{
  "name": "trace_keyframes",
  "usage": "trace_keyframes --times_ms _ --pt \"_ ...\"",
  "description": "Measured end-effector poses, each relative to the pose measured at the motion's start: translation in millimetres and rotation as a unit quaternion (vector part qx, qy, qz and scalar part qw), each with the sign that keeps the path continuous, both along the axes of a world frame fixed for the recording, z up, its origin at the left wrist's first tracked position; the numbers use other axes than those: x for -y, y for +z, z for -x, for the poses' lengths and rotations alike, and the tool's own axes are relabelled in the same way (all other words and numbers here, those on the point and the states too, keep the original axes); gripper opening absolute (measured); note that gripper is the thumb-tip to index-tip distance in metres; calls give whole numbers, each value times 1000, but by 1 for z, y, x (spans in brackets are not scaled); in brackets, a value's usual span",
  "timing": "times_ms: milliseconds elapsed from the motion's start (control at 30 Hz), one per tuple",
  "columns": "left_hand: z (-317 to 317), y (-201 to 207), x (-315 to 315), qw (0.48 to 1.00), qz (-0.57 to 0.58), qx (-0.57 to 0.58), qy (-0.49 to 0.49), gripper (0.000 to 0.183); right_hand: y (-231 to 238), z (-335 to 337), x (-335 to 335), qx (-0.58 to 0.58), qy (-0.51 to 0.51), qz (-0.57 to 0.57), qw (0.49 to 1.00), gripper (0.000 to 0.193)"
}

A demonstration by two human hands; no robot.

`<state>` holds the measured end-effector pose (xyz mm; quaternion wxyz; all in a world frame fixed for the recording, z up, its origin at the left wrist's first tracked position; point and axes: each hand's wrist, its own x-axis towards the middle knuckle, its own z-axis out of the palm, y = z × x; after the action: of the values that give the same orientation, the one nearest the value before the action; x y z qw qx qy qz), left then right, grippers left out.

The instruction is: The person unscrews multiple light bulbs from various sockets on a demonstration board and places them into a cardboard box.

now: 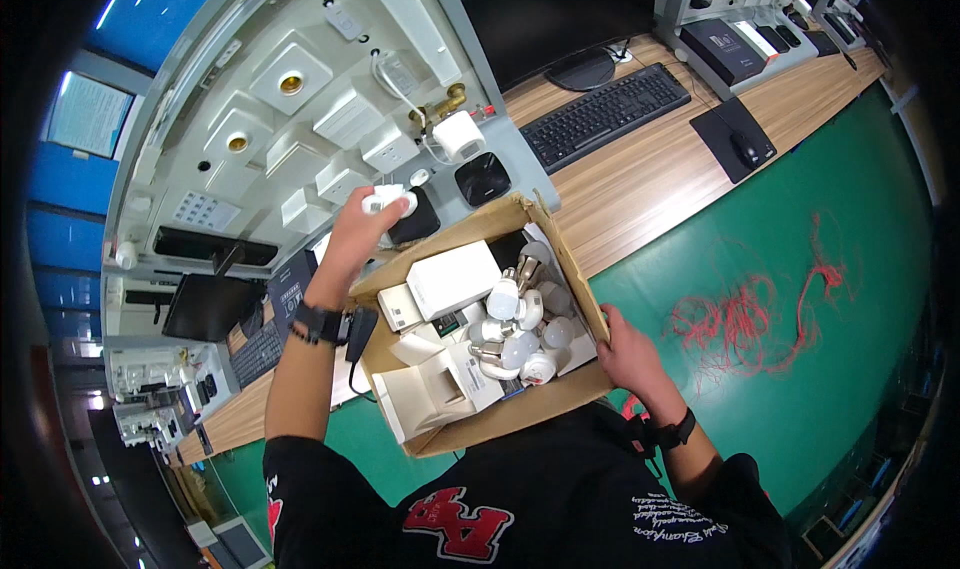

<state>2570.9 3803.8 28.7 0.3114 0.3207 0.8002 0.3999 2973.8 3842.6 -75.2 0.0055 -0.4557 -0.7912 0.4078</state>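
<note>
Our left grip (352, 231) is closed around a small white device (391, 201), raised just beyond the far edge of the cardboard box (530, 415). Our right grip (634, 355) clasps the box's right wall, near the wooden table (640, 209); inside lie light bulbs (520, 349) beside white cartons (455, 279).

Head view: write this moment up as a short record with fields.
left hand: holds a small white device above the box's far-left side
right hand: grips the right edge of the cardboard box
box contents: light bulbs, white cartons
desk: black keyboard, mouse
green surface: tangled red string
</note>
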Motion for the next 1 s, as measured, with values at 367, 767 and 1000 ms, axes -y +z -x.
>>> trace_keyframes --times_ms 367,767,1000 --pt "-131 -84 127 951 190 -83 -229 64 -5 -1 -2 -18 21 -4 1000 51" --pt "-129 -106 157 986 16 -144 -78 37 -15 -10 10 -45 35 9 998 57" --pt "-125 -56 308 889 107 -334 295 51 -40 5 -11 -105 89 13 990 48"
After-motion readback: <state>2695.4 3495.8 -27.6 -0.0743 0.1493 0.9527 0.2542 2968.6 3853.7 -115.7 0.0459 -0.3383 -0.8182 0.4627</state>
